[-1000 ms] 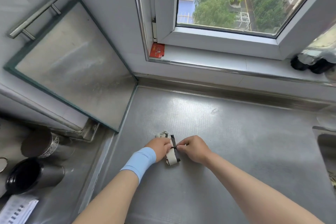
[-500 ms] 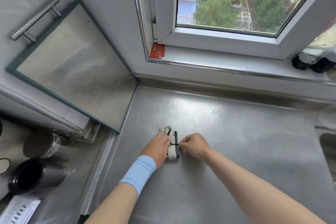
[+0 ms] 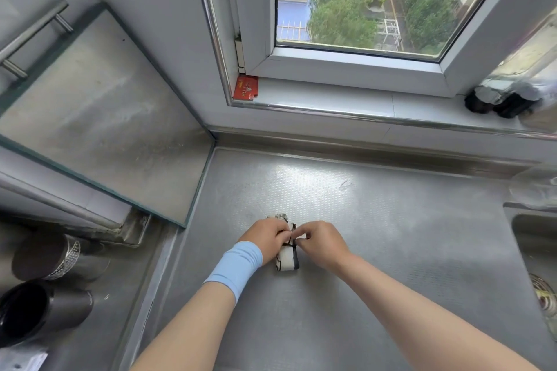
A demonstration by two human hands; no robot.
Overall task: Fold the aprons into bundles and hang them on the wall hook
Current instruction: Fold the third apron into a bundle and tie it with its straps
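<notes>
The upper half of the small white rolled cloth bundle with black straps (image 3: 285, 260) is covered by the left hand (image 3: 265, 238) and the right hand (image 3: 319, 242). Whether the straps are tied is too small to tell. The steel sink (image 3: 516, 221) is cut off by the right edge and the black metal tumbler (image 3: 60, 310) by the left. The shiny object on the sill (image 3: 536, 75) is blurred.

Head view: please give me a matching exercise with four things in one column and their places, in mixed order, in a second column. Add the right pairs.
Things
1. apron bundle
2. red packet
3. blue wristband
4. sink

Places
A. left corner of the window sill
B. right end of the counter
C. mid-counter, bound by a dark strap
D. on the wrist behind the left hand

Pairs: 1-C, 2-A, 3-D, 4-B
</notes>
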